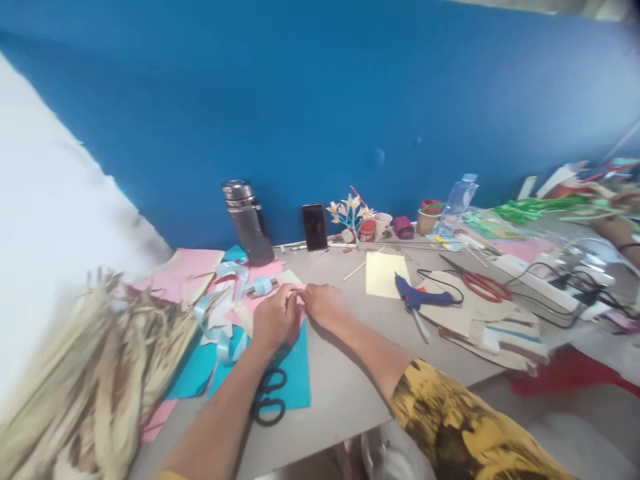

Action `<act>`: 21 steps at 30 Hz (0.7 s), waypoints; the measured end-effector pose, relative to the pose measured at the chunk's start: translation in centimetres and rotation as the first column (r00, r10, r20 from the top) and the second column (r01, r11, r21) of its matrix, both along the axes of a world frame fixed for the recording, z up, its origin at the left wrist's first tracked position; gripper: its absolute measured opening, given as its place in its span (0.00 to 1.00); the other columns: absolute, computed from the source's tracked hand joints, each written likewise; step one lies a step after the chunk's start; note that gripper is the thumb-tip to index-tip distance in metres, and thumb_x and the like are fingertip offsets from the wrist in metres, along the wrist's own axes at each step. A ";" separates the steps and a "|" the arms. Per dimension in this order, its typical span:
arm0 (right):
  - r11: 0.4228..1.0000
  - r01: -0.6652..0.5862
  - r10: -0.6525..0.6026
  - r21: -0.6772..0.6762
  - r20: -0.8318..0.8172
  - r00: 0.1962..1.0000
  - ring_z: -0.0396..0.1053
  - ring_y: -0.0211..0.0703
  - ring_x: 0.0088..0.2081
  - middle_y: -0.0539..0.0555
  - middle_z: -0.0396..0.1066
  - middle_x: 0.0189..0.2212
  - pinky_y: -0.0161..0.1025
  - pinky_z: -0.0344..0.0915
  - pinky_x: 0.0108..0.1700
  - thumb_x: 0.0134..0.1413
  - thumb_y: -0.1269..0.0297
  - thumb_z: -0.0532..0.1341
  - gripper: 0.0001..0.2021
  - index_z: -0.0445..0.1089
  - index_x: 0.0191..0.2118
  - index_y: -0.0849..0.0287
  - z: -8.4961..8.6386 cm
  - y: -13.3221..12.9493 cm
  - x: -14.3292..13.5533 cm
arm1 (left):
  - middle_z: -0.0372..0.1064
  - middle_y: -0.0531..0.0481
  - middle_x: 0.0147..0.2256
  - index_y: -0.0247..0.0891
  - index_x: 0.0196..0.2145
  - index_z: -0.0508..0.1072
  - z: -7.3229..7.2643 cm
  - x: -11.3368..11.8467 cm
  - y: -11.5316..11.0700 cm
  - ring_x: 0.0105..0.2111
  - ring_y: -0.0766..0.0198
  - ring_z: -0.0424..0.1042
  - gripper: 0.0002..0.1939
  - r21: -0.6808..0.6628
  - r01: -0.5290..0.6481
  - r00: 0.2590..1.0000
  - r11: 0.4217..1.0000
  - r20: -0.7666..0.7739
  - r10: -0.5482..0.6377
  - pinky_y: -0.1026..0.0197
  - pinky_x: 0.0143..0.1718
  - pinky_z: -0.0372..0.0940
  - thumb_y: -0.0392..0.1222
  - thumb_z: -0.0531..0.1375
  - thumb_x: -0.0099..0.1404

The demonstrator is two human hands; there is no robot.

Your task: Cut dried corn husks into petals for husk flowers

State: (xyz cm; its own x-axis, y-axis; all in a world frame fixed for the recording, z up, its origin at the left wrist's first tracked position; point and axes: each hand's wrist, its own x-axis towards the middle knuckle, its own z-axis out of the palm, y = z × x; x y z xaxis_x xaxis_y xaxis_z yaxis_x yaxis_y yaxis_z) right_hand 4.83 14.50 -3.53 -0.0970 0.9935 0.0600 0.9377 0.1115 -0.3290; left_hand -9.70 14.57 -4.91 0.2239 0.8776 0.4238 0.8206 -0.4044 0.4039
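Note:
My left hand (276,318) and my right hand (323,304) meet over the table, fingers pinched together on pink paper (301,308) that shows between them. Blue sheets (299,373) lie under my left hand and wrist. Black-handled scissors (270,397) rest on them, the blades hidden by my left forearm. Just beyond my left hand is a roll of light blue ribbon (263,286), and a loose curl of light blue ribbon (231,347) lies to its left.
Dried husks (110,373) are piled at the left. A grey flask (250,230), a phone (315,228) and paper flowers (351,215) stand by the wall. To the right lie a yellow sheet (385,273), a blue glue gun (423,295), red-handled scissors (485,287) and a power strip (535,283). Another person's hand (615,230) is at the far right.

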 end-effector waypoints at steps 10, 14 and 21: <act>0.994 0.020 -0.007 0.106 -0.128 0.992 0.73 0.44 0.36 0.54 0.78 0.35 0.37 0.53 0.33 0.65 0.58 0.56 0.10 0.72 0.41 0.54 -2.4 0.7 0.2 | 0.72 0.43 0.40 0.38 0.40 0.73 -1.0 0.1 0.1 0.42 0.57 0.72 0.10 0.190 0.093 0.979 0.977 0.161 -0.124 0.57 0.43 0.65 0.33 0.54 0.65; 0.991 0.033 -0.016 0.126 -0.132 0.991 0.72 0.43 0.35 0.54 0.78 0.34 0.36 0.50 0.32 0.64 0.58 0.56 0.10 0.73 0.39 0.54 -2.8 0.7 0.2 | 0.68 0.46 0.36 0.38 0.37 0.72 -0.9 0.1 0.1 0.38 0.59 0.69 0.09 0.201 0.103 0.973 0.974 0.183 -0.141 0.58 0.40 0.65 0.31 0.52 0.66; 0.989 0.006 0.017 0.145 -0.156 0.988 0.71 0.43 0.33 0.52 0.78 0.33 0.36 0.49 0.31 0.65 0.58 0.55 0.11 0.74 0.39 0.53 -3.1 0.6 0.0 | 0.66 0.45 0.37 0.38 0.38 0.72 -1.2 0.1 -0.1 0.39 0.58 0.68 0.12 0.121 0.139 0.971 0.983 0.176 -0.159 0.57 0.41 0.64 0.40 0.49 0.72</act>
State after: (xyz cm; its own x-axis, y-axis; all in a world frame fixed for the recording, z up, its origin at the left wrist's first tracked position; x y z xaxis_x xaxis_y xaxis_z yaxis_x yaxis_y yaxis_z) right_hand 4.88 15.15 -6.65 -0.0804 0.9727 0.2176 0.8754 0.1733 -0.4514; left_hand -9.58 14.42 -6.14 0.2584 0.7874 0.5596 0.6632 -0.5658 0.4899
